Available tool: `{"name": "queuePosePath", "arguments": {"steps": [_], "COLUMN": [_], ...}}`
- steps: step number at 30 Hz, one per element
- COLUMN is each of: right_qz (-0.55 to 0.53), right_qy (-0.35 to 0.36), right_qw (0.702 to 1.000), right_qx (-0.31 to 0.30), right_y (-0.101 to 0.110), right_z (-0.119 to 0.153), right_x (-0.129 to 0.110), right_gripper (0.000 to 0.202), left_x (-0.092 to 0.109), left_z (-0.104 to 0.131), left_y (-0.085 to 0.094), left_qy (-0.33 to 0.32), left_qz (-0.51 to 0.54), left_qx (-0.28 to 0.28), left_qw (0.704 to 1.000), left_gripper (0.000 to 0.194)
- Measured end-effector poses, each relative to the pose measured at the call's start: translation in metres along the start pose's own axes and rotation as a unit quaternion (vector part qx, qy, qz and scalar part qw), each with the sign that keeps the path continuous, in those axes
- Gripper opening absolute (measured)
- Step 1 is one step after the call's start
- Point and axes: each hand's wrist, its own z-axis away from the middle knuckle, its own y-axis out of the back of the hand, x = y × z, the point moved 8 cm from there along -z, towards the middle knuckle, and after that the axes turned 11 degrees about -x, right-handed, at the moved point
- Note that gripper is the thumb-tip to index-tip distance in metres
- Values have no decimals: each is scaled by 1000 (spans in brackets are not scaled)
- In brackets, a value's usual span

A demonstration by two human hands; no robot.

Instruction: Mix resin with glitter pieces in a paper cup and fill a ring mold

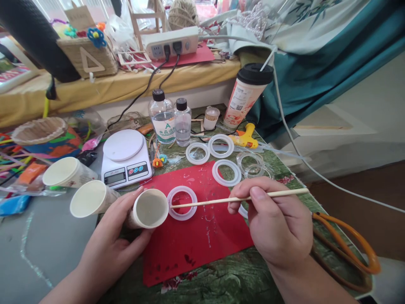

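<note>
My left hand (122, 236) is wrapped round a paper cup (151, 209), which leans a little toward the red sheet. In my right hand (275, 223) a thin wooden stick (218, 202) is pinched, its tip lying over the left rim of a round translucent ring mould (192, 213). That mould lies on the red sheet (218, 236), which carries clear drips and dark spots. More white ring moulds (226, 172) lie behind, one partly hidden under my right hand. What is inside the held cup is hard to make out.
Two paper cups (88, 198) lean at the left, near a white kitchen scale (125, 147). Behind stand two clear bottles (182, 126), a tall drink cup (243, 97) and a yellow glue gun (247, 136). Orange-handled scissors (348, 236) lie right; a white cable (291, 139) crosses there.
</note>
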Motion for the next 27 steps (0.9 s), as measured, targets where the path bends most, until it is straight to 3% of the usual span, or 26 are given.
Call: {"name": "queuePosePath", "arguments": {"steps": [13, 27], "right_qz": [-20, -8], "right_qy": [10, 30], "right_qw": [1000, 999], "right_qx": [22, -15], "right_y": [3, -1], "right_z": [-1, 0], "right_x": [-5, -3], "right_gripper": [29, 28], "left_x": [-4, -3], "left_z": [2, 1], "left_y": [-1, 0], "left_qy": [10, 6], "left_qz": [10, 12], "left_qx": [1, 13], "left_qw": [1000, 1000], "left_gripper": [64, 61]}}
